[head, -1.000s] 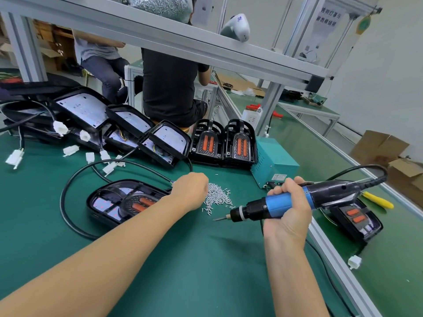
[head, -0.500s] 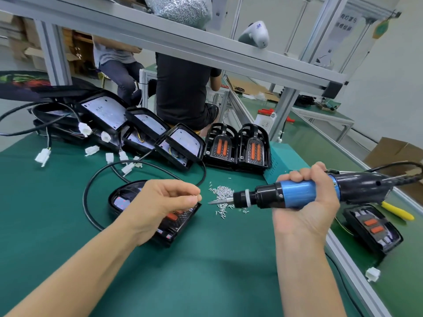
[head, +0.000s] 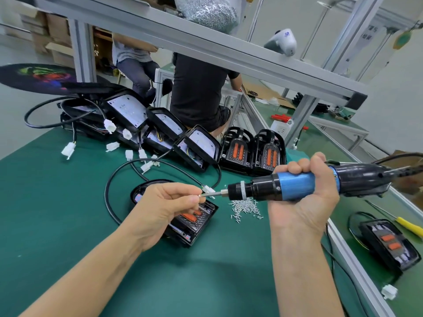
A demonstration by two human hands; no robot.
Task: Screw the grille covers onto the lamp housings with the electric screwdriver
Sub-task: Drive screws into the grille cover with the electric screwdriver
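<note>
The left hand (head: 164, 209) pinches a small silver screw (head: 204, 195) at the bit of the blue-and-black electric screwdriver (head: 295, 185), gripped fully in the right hand (head: 304, 202). Loading step, I judge; next, carry it down to the black grille-covered lamp housing (head: 190, 227) lying on the green bench (head: 68, 213) beneath.

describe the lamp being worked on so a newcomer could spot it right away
On the green bench, look under the left hand. The lamp housing lies flat there, ringed by a black cable; unlike the others, it lies apart from the back row.
</note>
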